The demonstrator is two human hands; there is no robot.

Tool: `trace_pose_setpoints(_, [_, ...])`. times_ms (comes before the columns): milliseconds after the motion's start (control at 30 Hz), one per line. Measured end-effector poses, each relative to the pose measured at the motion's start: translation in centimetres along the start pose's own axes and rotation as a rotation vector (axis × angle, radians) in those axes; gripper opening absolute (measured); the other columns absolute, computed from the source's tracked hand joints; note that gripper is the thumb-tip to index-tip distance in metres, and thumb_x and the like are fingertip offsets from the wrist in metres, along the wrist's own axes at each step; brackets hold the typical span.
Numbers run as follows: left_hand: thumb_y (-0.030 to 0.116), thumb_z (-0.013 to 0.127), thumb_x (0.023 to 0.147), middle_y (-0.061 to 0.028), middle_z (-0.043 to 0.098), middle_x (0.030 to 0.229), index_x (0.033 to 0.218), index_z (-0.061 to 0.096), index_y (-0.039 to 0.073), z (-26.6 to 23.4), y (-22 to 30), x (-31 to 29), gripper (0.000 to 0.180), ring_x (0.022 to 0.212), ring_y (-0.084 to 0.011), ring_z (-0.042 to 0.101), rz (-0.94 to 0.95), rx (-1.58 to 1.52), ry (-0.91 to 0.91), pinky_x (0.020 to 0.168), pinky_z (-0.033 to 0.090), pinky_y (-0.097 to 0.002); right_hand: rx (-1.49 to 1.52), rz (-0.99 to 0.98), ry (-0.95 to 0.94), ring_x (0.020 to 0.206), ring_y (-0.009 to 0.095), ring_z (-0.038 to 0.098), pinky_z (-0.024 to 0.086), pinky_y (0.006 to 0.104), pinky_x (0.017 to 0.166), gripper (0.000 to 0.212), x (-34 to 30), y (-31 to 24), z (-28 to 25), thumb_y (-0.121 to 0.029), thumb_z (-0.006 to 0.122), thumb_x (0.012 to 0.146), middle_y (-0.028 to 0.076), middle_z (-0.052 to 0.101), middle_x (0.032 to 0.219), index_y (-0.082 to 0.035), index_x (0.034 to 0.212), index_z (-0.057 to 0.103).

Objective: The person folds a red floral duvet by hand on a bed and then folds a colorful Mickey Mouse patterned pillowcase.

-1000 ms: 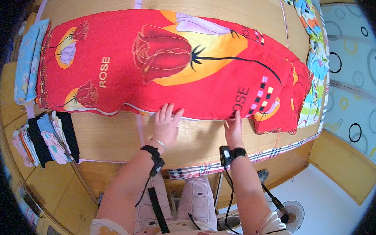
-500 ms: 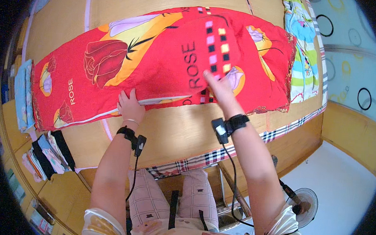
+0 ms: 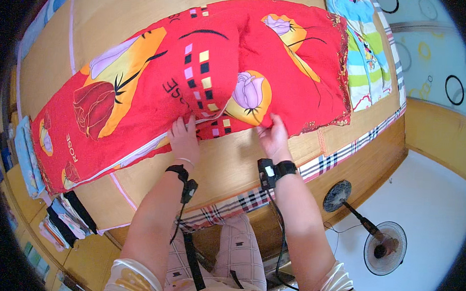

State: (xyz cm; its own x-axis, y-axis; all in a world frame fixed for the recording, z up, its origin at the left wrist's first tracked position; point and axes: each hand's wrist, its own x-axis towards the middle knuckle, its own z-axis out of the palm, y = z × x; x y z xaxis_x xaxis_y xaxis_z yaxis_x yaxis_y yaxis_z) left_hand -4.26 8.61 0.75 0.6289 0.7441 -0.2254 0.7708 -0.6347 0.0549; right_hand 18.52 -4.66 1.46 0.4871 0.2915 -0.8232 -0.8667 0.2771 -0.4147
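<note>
A red blanket [image 3: 157, 85] printed with large roses and rows of small squares lies folded lengthwise across the bed, its pale inner edge showing along the near side. My left hand [image 3: 184, 141] is at the middle of that near edge, fingers curled over the cloth where the layers meet. Farther right, my right hand [image 3: 274, 139] pinches the near edge just below a lilac rose in an orange patch. Creases and a raised fold run through the cloth between and above the hands. The fingertips are partly hidden against the fabric.
A striped, patterned cloth [image 3: 364, 68] lies folded at the right end of the blanket. Light blue folded fabric [image 3: 28, 157] is at the left end, with a stack of folded clothes [image 3: 68, 219] below. A standing fan [image 3: 384, 248] is on the floor at right.
My right hand has come down from above the blanket to its near edge. My left hand has shifted right along that edge. The right part of the blanket's upper layer has been pulled into folds.
</note>
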Motion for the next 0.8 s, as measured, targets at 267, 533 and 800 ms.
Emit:
trace_pose_setpoints(267, [0.019,0.067,0.078,-0.0102,0.06,0.099,0.105,0.058,0.012,-2.1,-1.8,-0.4,0.03,0.098,-0.03,0.06,0.027,0.035,-0.314,0.083,0.043,-0.0433,-0.648,-1.37,0.108,0.119,0.027,0.055,0.04,0.0387,0.105,0.051,-4.4,-18.2,6.3,0.004,0.06,0.085,0.016,0.055,0.131,0.004,0.133,0.041])
trace_pose_setpoints(533, [0.031,0.083,0.066,-0.0157,0.058,0.109,0.112,0.054,0.004,-1.4,-4.4,-10.4,0.061,0.104,-0.0342,0.058,-0.082,-0.109,-0.435,0.086,0.045,-0.0471,-0.318,-0.933,0.149,0.131,0.028,0.043,0.039,0.0413,0.107,0.078,-5.5,-20.8,3.5,-0.035,0.062,0.095,0.017,0.038,0.147,-0.003,0.15,0.018])
trace_pose_setpoints(800, [0.021,0.079,0.069,-0.0232,0.052,0.128,0.12,0.053,0.003,-4.1,5.2,-5.3,0.06,0.114,-0.0405,0.054,0.113,-0.404,0.06,0.093,0.045,-0.0458,-0.16,0.019,0.004,0.118,0.025,0.055,0.044,0.0434,0.102,0.055,-1.4,-8.1,-7.8,-0.017,0.066,0.092,0.008,0.054,0.131,-0.01,0.14,0.041])
